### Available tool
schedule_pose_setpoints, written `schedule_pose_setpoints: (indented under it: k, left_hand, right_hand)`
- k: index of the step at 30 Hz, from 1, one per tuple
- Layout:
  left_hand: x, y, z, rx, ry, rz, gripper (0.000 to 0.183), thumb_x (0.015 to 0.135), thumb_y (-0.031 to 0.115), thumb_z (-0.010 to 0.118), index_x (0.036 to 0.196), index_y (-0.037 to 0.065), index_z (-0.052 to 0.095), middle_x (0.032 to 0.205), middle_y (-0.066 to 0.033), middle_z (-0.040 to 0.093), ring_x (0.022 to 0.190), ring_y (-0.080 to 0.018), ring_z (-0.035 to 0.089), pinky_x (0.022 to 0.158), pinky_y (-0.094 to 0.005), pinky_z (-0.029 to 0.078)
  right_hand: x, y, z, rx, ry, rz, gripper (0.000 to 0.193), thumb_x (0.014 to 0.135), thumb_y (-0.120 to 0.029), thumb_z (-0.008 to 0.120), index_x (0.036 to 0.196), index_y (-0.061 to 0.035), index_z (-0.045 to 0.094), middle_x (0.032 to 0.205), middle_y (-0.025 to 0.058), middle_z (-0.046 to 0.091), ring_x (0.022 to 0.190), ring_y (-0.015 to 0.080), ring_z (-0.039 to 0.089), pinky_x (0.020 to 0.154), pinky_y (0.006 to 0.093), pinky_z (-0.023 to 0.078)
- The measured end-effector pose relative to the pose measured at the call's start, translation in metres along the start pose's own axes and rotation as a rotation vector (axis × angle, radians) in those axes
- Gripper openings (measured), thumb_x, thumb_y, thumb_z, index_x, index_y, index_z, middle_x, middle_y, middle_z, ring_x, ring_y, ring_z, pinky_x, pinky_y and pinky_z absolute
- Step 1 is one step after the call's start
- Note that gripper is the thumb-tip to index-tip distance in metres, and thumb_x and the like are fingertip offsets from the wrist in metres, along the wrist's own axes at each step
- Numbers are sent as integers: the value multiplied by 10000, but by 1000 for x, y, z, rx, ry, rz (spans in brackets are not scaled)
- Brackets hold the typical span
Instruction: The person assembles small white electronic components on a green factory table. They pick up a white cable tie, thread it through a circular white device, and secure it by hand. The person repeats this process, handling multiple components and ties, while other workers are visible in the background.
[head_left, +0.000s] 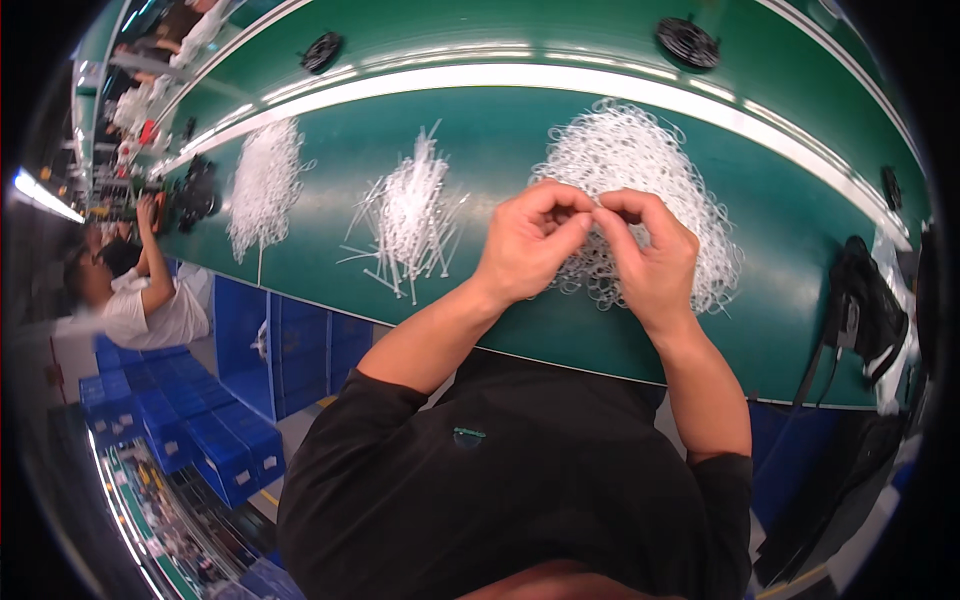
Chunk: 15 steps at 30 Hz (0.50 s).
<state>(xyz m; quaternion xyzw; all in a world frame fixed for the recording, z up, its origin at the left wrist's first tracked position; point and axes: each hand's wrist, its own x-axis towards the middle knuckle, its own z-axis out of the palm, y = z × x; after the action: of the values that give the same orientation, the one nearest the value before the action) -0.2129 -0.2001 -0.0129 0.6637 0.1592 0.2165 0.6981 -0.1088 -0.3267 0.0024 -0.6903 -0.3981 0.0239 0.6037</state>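
My left hand [530, 242] and my right hand [656, 258] meet fingertip to fingertip above the near side of a large pile of white looped cable ties [635, 140]. Thumb and forefinger are pinched on each hand. Whatever they hold is too small and too covered by the fingers to make out. Left of my hands lies a smaller heap of straight white cable ties [412, 200], spread in different directions. Farther left is another white heap [265, 185] of thin pieces, with one strand sticking out toward the table's near edge.
The green table [490, 140] has a raised white ledge along its back. Black coils [687, 43] sit beyond it. A black bag [862, 310] rests at the right end. Blue crates [215, 430] stand at lower left, near a seated person in a white shirt [160, 305].
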Motion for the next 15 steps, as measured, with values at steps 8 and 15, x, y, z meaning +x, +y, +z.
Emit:
schedule_pose_setpoints:
  k: [8,15]
  left_hand:
    - [13,23,-30,579,155,187,105,883,55,728,967,0,698,897,-64,663,778,-117,639,695,-256,520]
    - [24,21,-112,1257,323,52,85,839,86,730,895,27,705,888,-148,677,794,-316,666,736,-405,523]
  right_hand:
    - [8,2,-6,-258,10,-143,88,843,-21,732,912,-49,684,872,75,696,772,243,653,862,379,509]
    - [11,1,-10,-324,37,-195,95,833,-50,742,896,-78,678,933,45,676,901,259,627,956,452,455]
